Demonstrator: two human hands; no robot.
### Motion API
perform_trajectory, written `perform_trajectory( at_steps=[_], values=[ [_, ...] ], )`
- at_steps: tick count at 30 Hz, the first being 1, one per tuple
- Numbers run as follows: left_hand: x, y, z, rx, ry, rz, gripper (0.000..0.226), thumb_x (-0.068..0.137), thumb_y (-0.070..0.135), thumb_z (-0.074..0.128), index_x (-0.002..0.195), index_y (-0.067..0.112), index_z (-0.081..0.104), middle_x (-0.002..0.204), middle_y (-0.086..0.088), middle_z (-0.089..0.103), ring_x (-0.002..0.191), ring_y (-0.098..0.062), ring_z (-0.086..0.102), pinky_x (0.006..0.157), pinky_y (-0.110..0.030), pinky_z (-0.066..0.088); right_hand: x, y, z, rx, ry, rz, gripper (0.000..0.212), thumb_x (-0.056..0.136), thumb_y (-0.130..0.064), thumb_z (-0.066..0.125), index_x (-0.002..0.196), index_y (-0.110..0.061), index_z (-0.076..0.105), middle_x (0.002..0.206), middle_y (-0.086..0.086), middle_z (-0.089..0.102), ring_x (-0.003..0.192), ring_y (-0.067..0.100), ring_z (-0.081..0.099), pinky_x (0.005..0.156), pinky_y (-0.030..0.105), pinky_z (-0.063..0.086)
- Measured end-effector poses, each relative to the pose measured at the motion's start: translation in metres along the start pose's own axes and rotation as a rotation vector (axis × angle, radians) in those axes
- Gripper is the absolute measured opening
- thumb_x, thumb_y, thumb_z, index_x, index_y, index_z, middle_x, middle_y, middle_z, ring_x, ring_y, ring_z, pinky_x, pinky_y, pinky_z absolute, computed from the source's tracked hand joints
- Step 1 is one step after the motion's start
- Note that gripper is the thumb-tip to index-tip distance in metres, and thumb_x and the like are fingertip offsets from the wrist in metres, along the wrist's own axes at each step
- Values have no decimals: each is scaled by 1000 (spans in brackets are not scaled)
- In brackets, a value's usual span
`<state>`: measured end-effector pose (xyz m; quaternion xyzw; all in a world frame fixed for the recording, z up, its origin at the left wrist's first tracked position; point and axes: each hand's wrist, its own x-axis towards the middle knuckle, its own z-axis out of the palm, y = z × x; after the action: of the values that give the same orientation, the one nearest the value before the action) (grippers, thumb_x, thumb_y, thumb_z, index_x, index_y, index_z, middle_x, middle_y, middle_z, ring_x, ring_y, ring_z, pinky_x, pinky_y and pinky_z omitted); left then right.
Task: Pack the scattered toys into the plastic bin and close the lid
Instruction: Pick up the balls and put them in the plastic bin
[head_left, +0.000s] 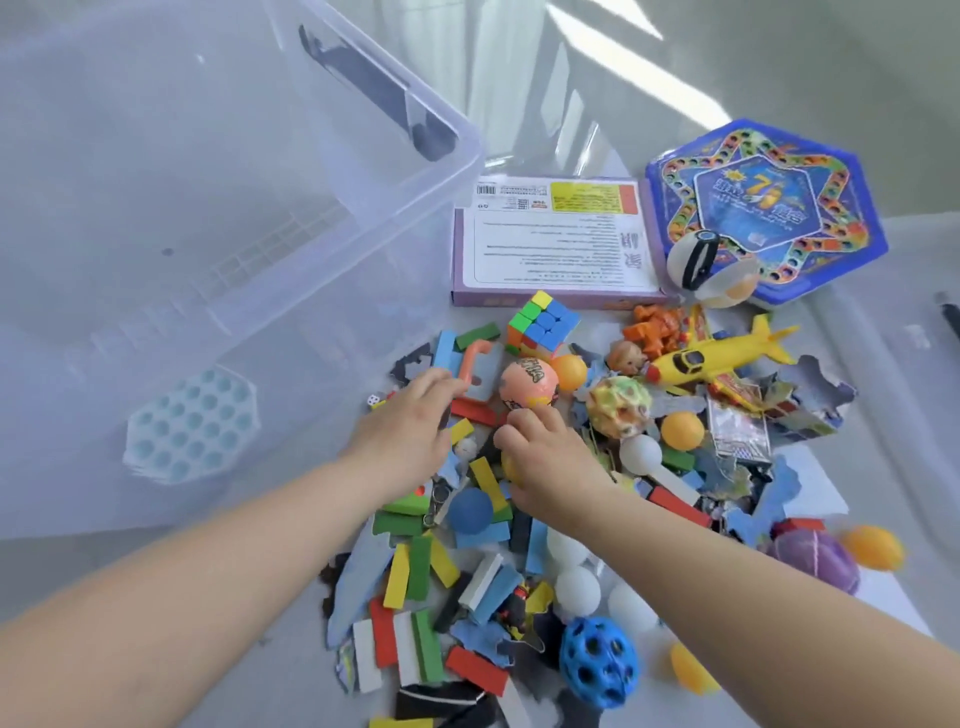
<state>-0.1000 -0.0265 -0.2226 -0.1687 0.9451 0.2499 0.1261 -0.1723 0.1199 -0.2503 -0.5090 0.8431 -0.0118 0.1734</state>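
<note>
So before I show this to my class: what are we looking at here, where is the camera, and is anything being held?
There is no machine here: a person works with two bare hands. The single picture comes from a wide-angle camera worn on the head, looking forward and down, so the arms reach in from the bottom. On the left stands a clear plastic bin, open, with a pale blue bubble toy seen through its wall. Scattered on the surface are coloured blocks, a puzzle cube, a yellow toy plane, a purple box, a blue hexagonal game board and many balls. The left hand reaches into the pile; whether it grips anything is unclear. The right hand seems to close on a yellow ball.
</note>
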Motion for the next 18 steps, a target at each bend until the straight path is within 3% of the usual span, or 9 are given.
perform_trajectory(
  at_steps=[3, 6, 9, 13, 16, 18],
  values=[
    [14, 17, 4, 95, 24, 111, 59, 93, 21, 45, 145, 28, 18, 155, 8, 8, 136, -17, 28, 99, -34, 36, -14, 8, -5, 151, 74, 26, 38, 64, -15, 63, 99, -2, 60, 107, 18, 62, 99, 43, 55, 70, 50, 55],
    [35, 36, 6, 204, -32, 212, 68, 92, 24, 49, 147, 29, 9, 156, 5, 1, 141, -20, 17, 104, -35, 34, -27, 19, -17, 247, 92, 155, 48, 81, -21, 59, 126, -10, 46, 135, 8, 43, 127, 30, 34, 104, 36, 33],
    [57, 49, 13, 331, -99, 197, 77, 89, 31, 55, 147, 27, 4, 156, -2, 1, 137, -26, 21, 104, -37, 34, -39, 28, -24, 342, 103, 227, 47, 85, -26, 56, 129, -18, 40, 138, -1, 38, 129, 18, 28, 105, 23, 24],
    [69, 56, 27, 462, -72, 160, 63, 88, 19, 58, 140, 19, 21, 153, -10, 1, 128, -31, 31, 96, -36, 39, -53, 29, -35, 449, 177, 256, 45, 83, -24, 61, 125, -18, 45, 132, -4, 43, 125, 13, 32, 95, 13, 23],
    [60, 54, 27, 407, -84, 134, 66, 84, 25, 63, 136, 16, 25, 152, -9, 7, 131, -30, 27, 97, -35, 39, -59, 24, -47, 522, 281, 293, 44, 80, -17, 65, 121, -14, 49, 122, -3, 47, 114, 11, 37, 91, 13, 22],
    [47, 48, 16, 222, -27, 112, 72, 76, 36, 69, 134, 17, 29, 146, -5, 22, 129, -25, 29, 96, -34, 39, -58, 22, -60, 578, 383, 313, 46, 77, -12, 68, 119, -12, 50, 114, -6, 45, 109, 7, 36, 92, 18, 27]
  ],
)
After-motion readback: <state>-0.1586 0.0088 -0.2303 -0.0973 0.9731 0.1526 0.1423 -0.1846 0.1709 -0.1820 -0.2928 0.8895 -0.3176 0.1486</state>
